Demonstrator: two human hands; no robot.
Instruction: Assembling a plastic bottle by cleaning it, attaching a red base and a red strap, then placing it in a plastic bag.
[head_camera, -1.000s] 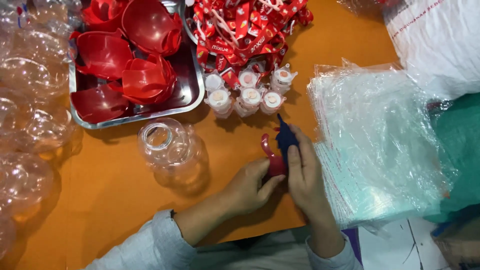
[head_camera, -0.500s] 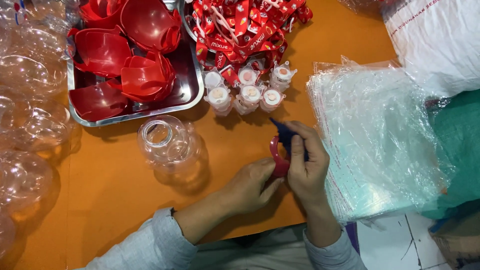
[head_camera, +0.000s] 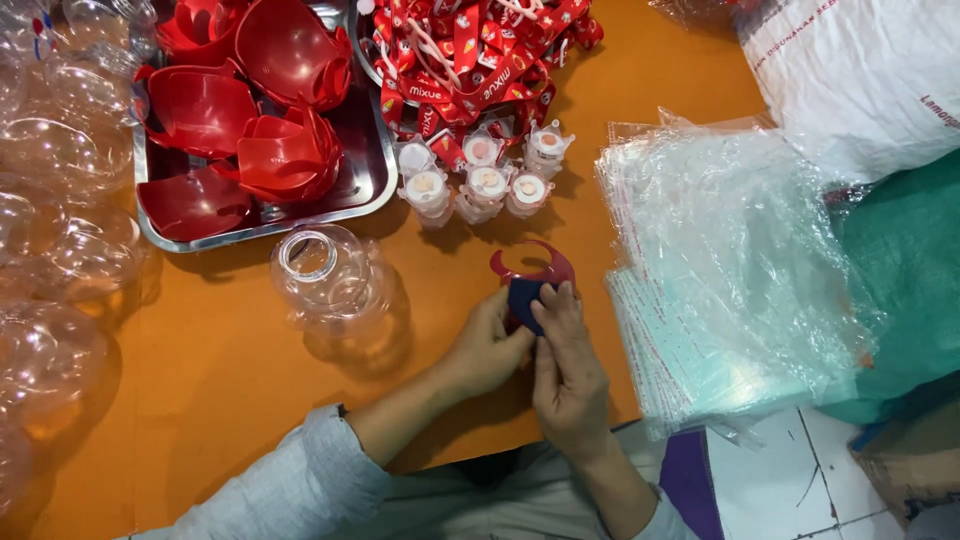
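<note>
Both my hands meet over the front of the orange table (head_camera: 220, 380). My left hand (head_camera: 487, 348) and my right hand (head_camera: 566, 372) together hold a small red curved plastic piece (head_camera: 533, 265) with a dark blue part (head_camera: 524, 297) pressed against it. The red arc sticks out above my fingertips. A clear round plastic bottle (head_camera: 330, 282) lies on the table just left of my hands.
A metal tray (head_camera: 365, 190) holds several red plastic shells. Red printed lanyards (head_camera: 470, 50) are piled behind several small white caps (head_camera: 480, 180). A stack of clear plastic bags (head_camera: 720, 270) lies to the right, clear globes (head_camera: 50, 200) to the left, a white sack (head_camera: 860, 70) far right.
The red piece has turned in my hands: its arc now faces up and lies flatter. My hands have stayed in about the same place.
</note>
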